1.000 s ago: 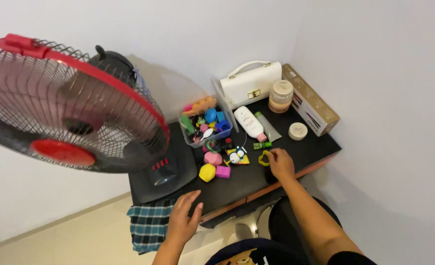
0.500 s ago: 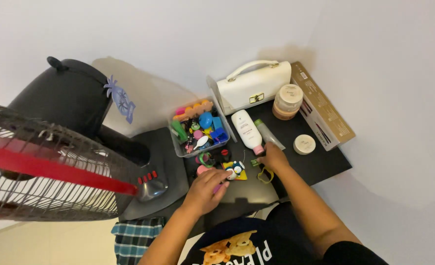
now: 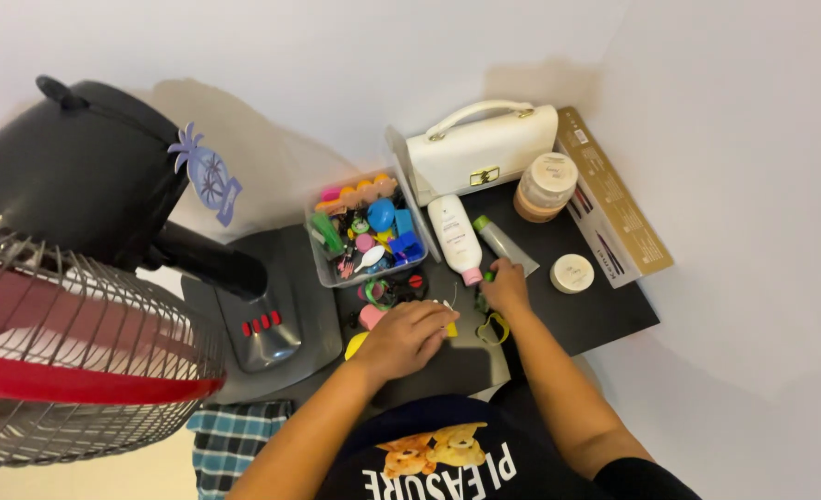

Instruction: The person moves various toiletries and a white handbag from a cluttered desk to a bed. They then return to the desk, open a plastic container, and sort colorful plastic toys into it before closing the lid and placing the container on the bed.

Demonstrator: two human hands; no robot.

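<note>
My left hand lies palm-down, fingers curled, over small toys on the black table. A yellow toy peeks from under its fingertips, and whether it is gripped is hidden. A pink piece and a yellow piece lie by the thumb side. My right hand is just to the right, its fingertips pinched on a small green piece below a white lotion bottle. A yellow-green ring-shaped piece lies between both hands.
A clear box of colourful toys stands behind the hands. Further back and right are a white handbag, a green-capped tube, a tan jar, a round tin and a long cardboard box. A large red-and-black fan fills the left; checked cloth hangs below.
The view has swung closer over the table. My left hand came up from the table's front edge onto the small toys. My right hand stayed by the green pieces.
</note>
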